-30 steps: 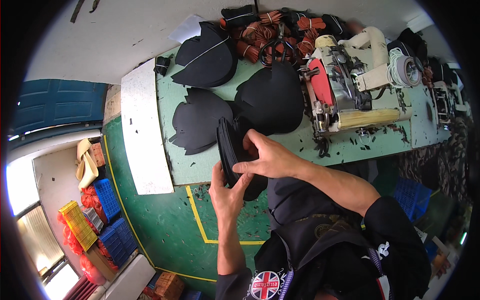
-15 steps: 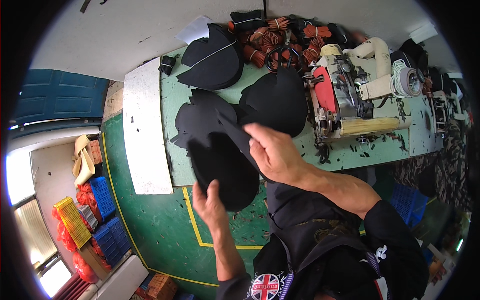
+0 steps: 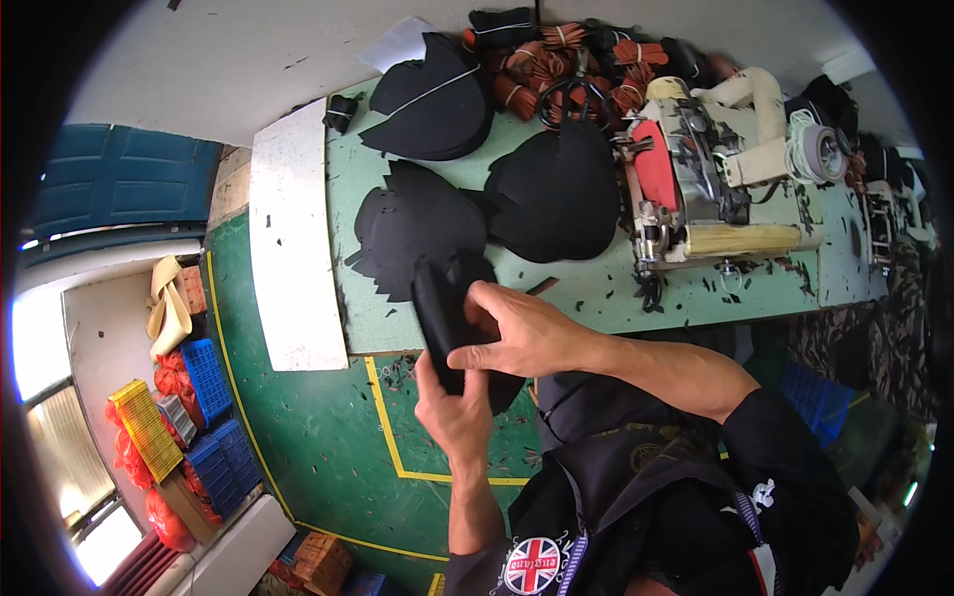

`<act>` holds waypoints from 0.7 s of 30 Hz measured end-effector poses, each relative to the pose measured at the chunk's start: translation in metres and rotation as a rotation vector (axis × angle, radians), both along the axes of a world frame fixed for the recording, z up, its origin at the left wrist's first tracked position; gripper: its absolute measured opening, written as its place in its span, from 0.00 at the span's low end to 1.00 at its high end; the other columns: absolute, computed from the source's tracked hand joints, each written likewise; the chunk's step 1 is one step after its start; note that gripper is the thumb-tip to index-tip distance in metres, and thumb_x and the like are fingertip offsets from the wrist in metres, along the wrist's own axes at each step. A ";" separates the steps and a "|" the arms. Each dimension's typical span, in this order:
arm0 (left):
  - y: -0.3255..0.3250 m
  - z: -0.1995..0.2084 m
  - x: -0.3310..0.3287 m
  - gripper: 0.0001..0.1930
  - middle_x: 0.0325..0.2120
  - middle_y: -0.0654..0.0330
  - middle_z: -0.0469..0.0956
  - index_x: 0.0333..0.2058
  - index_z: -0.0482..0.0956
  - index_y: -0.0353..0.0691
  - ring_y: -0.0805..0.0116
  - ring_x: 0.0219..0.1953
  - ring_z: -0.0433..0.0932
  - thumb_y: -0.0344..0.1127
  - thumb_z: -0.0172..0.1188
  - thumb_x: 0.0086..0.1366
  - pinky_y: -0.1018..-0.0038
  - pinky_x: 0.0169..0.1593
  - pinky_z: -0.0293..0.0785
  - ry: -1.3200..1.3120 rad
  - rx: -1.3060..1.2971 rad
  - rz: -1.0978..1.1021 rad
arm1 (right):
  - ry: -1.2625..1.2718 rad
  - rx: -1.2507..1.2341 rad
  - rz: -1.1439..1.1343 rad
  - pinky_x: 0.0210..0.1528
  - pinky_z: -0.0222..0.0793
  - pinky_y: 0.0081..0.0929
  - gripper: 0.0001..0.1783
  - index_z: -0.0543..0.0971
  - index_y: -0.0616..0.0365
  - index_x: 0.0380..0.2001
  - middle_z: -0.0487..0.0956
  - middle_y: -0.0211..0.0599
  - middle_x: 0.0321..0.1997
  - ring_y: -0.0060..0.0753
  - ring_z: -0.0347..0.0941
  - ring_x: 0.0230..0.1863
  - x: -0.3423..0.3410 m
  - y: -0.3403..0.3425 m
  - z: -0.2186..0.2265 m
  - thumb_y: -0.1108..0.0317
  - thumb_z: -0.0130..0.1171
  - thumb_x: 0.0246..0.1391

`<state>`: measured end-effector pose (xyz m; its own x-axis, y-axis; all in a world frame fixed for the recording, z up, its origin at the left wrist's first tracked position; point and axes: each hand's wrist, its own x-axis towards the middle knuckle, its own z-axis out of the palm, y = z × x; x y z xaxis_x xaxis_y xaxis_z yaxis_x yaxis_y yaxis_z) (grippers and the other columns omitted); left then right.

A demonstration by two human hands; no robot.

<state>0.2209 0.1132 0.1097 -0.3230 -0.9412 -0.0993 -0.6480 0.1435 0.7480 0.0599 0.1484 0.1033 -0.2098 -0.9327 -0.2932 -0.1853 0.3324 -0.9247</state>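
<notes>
Both hands are closed on a folded or bent stack of black fabric-like pieces [image 3: 437, 308], held over the table's front edge. My left hand [image 3: 452, 412] grips its lower end, thumb pointing up. From the right, my right hand [image 3: 532, 333] wraps it, with the thumb lying across the front and fingers behind. Just beyond are a fanned pile of black cut pieces [image 3: 417, 223] and, to its right, a second black pile [image 3: 556, 194]. How many pieces I hold cannot be made out.
A black stack tied with string [image 3: 427, 114] lies at the back. Brown and black strip bundles [image 3: 542, 70] and black-handled scissors [image 3: 574, 99] are beside it. A machine with a red plate [image 3: 656, 164] stands at right. Blue crates [image 3: 219, 462] sit on the floor at left.
My left hand has come up and right to meet my right hand. The black pieces, earlier spread wide between the hands, now appear narrow and bent together. The view has shifted slightly.
</notes>
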 end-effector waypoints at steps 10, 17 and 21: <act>-0.023 -0.013 -0.022 0.29 0.38 0.58 0.82 0.55 0.73 0.32 0.74 0.39 0.78 0.36 0.73 0.57 0.76 0.45 0.74 0.328 0.478 -0.177 | -0.337 0.018 -0.099 0.41 0.68 0.27 0.23 0.71 0.60 0.37 0.72 0.30 0.32 0.23 0.68 0.36 -0.036 0.020 -0.023 0.53 0.68 0.53; -0.028 -0.034 -0.009 0.14 0.40 0.57 0.81 0.50 0.74 0.28 0.72 0.39 0.78 0.24 0.56 0.65 0.77 0.45 0.76 0.562 0.454 0.117 | 0.212 -0.275 -0.391 0.41 0.70 0.34 0.10 0.69 0.63 0.44 0.77 0.52 0.37 0.51 0.77 0.39 -0.035 0.027 -0.021 0.72 0.50 0.62; -0.035 -0.011 0.016 0.09 0.38 0.58 0.80 0.43 0.77 0.30 0.74 0.36 0.77 0.25 0.57 0.65 0.78 0.42 0.76 0.645 0.366 0.214 | 0.672 -0.287 -0.648 0.42 0.71 0.40 0.14 0.70 0.62 0.49 0.74 0.51 0.40 0.54 0.74 0.38 -0.091 0.020 -0.009 0.73 0.54 0.60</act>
<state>0.2366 0.0780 0.0987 -0.2372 -0.9331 -0.2704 -0.0530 -0.2655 0.9627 -0.0309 0.1689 0.0945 -0.7475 -0.5949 0.2955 -0.5645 0.3345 -0.7546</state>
